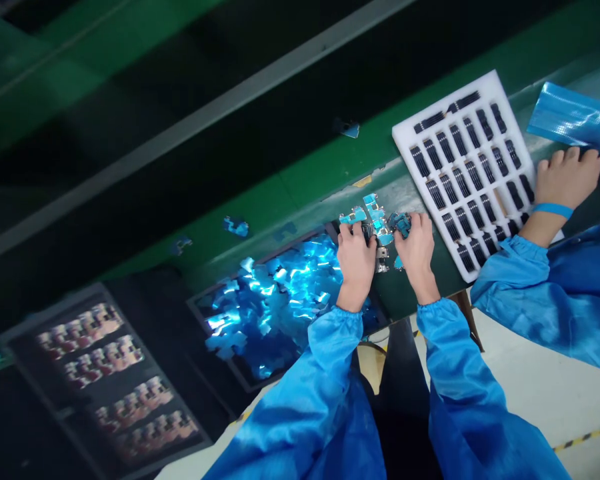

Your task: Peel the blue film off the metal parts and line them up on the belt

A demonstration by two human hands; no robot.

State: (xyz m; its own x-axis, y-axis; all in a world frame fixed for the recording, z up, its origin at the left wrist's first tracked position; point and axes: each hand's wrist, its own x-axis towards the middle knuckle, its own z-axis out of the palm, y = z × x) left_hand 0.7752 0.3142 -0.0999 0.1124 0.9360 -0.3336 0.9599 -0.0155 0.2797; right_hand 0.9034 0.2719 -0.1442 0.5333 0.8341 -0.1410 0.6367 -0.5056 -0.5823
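Observation:
In the middle of the bench, small metal parts with light blue film lie in a loose group between my hands. My left hand is curled, its fingertips on a dark small part at the left of the group; the fingers hide much of it. Bent fingers of my right hand close on a blue-filmed metal part at the right side. A bare silvery part lies between my two wrists.
Left of my hands is a dark tray heaped with shiny blue film pieces. Farther left, another dark tray holds rows of coppery parts. To the right, a white foam tray carries dark parts; a co-worker's hand is beside it.

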